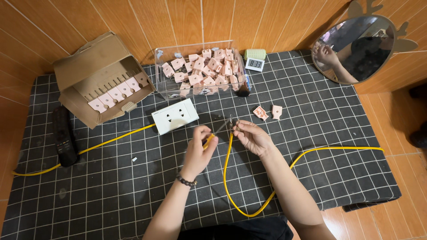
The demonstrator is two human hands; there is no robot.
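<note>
Your left hand (199,149) pinches a yellow-handled tool (218,132); your right hand (251,135) pinches the yellow cable (228,169) end just above the checked mat (111,186). Keep the cable end steady and squeeze gently, so the tool's tip bites only the cable's outer covering.

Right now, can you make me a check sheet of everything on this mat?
Surface: black grid mat on a wooden floor.
Job's things: yellow cable; small tool.
Clutter: clear box of pink plugs, cardboard box, white socket, two loose pink plugs, remote, small digital clock.
Grippers: left hand holds the tool; right hand pinches the cable end.
Cables: second yellow cable runs left from the socket.
Surroundings: mirror, wooden wall.
</note>
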